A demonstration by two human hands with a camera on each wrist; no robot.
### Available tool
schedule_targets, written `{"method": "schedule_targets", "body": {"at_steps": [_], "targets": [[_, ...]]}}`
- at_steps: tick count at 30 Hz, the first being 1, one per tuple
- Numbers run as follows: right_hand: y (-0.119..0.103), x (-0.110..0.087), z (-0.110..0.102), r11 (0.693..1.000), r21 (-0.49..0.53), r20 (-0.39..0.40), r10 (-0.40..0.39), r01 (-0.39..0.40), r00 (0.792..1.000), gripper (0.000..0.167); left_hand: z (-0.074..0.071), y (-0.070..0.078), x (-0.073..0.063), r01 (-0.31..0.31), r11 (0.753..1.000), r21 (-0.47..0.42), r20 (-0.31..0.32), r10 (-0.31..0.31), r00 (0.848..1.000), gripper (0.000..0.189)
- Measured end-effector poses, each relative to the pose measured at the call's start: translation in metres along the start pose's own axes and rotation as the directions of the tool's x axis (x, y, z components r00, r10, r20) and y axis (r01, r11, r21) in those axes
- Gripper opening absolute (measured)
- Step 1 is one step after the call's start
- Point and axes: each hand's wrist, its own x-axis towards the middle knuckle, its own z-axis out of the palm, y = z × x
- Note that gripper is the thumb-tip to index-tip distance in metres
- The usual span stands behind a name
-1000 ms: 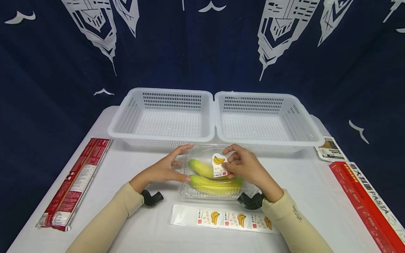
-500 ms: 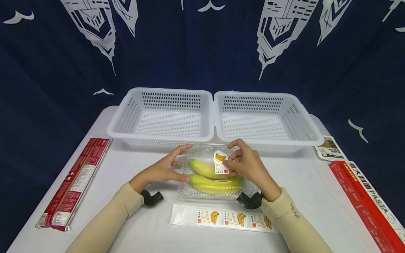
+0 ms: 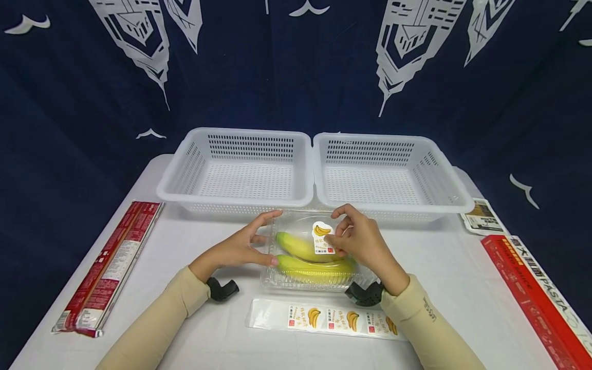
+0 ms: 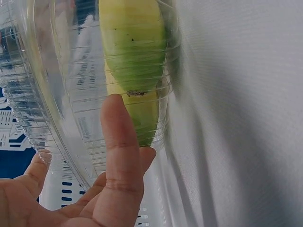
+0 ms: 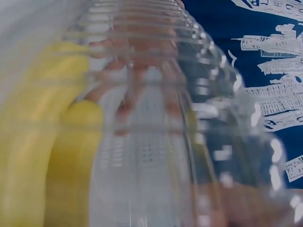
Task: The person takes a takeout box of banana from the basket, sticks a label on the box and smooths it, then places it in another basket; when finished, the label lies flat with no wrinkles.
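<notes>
A clear plastic clamshell box [image 3: 296,222], lid down, lies mid-table with two yellow-green bananas [image 3: 314,270] inside. Thumb and fingers of my left hand [image 3: 240,246] hold its left end; the left wrist view has the thumb on the ribbed side wall, close by the greenish banana ends. Over the lid, my right hand [image 3: 363,239] pinches the right side of a white banana sticker [image 3: 320,246], its thumb overlapping the print. The right wrist view looks through the box's ribbed plastic [image 5: 222,123], and the right hand's contact is hidden there.
A strip of banana stickers [image 3: 319,318] lies in front of the box. Two white baskets [image 3: 236,199] stand side by side behind it. Red packets [image 3: 111,262] lie at the left, and a red pasta box [image 3: 536,293] and a small packet [image 3: 482,218] at the right.
My right hand has shifted slightly right and away from me with the sticker, which now sits straighter over the lid. The left hand and the clamshell box stay put.
</notes>
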Motion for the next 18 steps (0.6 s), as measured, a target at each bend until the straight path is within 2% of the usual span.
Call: {"method": "schedule_targets", "body": {"at_steps": [7,12,18], "targets": [[0.0029,-0.0003,0.0014,0.993,-0.090,-0.005,-0.073,0.072,0.997,0.015,0.0004,0.0006,-0.0002,0.010,1.000,0.001,-0.002,-0.010,1.000,0.107],[0.0034,-0.0007,0.0015,0.984,-0.157,0.008,-0.084,0.084,0.996,0.016,0.0010,-0.0004,-0.0004,0.018,1.000,0.002,0.001,-0.018,1.000,0.107],[0.0020,0.0001,0.0004,0.983,-0.168,0.037,-0.074,0.079,0.997,0.024,0.0011,-0.0015,0.0002,0.021,1.000,0.003,0.001,-0.021,1.000,0.108]]}}
